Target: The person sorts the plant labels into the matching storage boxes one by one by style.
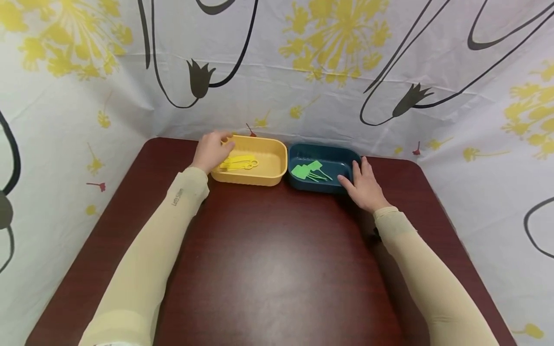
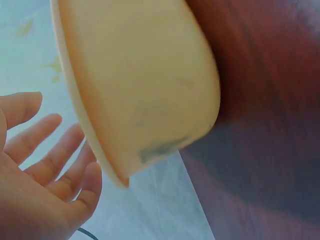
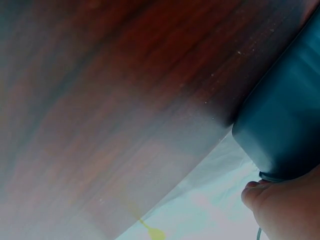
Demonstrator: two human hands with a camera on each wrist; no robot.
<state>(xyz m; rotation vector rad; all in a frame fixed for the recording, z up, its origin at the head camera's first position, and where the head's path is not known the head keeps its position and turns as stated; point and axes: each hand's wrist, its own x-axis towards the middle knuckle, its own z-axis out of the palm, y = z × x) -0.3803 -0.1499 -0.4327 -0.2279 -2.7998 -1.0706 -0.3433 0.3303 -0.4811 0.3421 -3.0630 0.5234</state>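
Observation:
At the far edge of the table, my left hand (image 1: 214, 151) is over the left end of a yellow plastic basket (image 1: 272, 165). Its fingers (image 2: 47, 160) are loosely bent right at the basket's rim, with the thumb apart. Yellow flat utensil-shaped pieces (image 1: 240, 162) lie inside that basket. My right hand (image 1: 367, 189) is at the right end of a dark blue basket (image 1: 318, 187), fingers spread along the rim and thumb by the front corner. Light green pieces (image 1: 309, 170), some spatula- or fork-like, lie in the blue basket.
Both baskets stand side by side on the dark reddish-brown table (image 1: 277, 259). Behind them hangs a white cloth (image 1: 268, 101) with yellow and grey flower prints, which also runs along both sides of the table.

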